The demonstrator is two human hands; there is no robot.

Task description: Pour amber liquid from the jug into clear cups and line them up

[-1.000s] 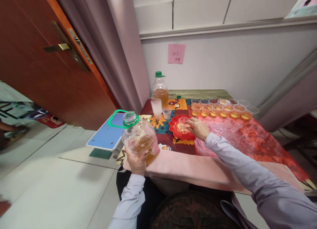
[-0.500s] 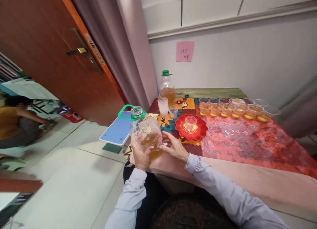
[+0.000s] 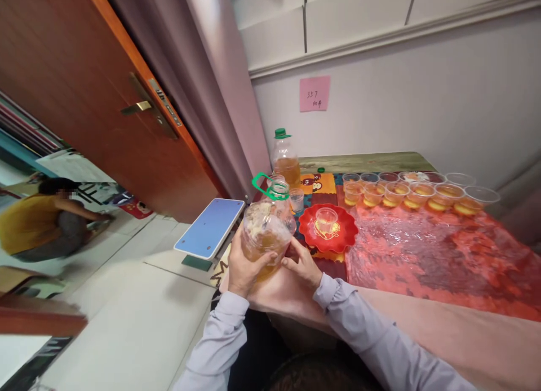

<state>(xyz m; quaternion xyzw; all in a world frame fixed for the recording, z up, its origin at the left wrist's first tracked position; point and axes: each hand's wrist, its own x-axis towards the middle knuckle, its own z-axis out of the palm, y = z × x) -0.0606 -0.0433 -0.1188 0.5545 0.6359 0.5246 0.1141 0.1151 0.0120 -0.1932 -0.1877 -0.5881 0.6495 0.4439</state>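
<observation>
Both hands hold a large clear plastic jug [image 3: 267, 229] with a green handle ring and amber liquid, lifted over the table's near left corner. My left hand [image 3: 242, 266] wraps its left side and my right hand [image 3: 301, 262] presses its lower right side. The jug's mouth has no cap and tilts slightly right. Just beyond it a red scalloped plate [image 3: 338, 238] carries one empty clear cup [image 3: 327, 219].
Two rows of small clear cups [image 3: 416, 191] with amber liquid stand along the far edge of the table. A capped bottle [image 3: 285, 159], a cup stack and a single cup stand at the back left. A blue board [image 3: 210, 226] and a wooden door [image 3: 105, 120] lie left. A person crouches far left.
My right hand left the cup on the red plate and came back to the jug. The jug rose and shifted right towards the plate.
</observation>
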